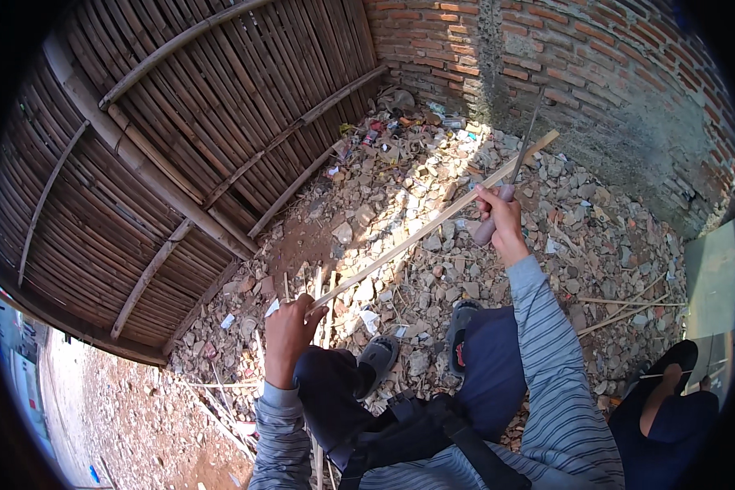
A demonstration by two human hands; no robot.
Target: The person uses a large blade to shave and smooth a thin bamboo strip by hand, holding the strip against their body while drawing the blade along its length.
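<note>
Holding what?

Left hand (288, 336): grip clamped on near end of pale strip (416, 236). Right hand (507, 221): grip clamped around handle of knife (528, 133).

Strip's where?

Slanting between hands, over rubble (563, 282), blade crossing it.

Labels, containers?

Litter (376, 126) by brick wall (588, 49); too small to read.

The bare left hand (290, 336) is gripping at near left; the bare right hand (502, 219) is clenching at far right, its striped grey-sleeved arm (549, 343) extending.

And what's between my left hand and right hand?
A pale thin strip spans from left hand to right hand, above rubble, in the head view.
</note>
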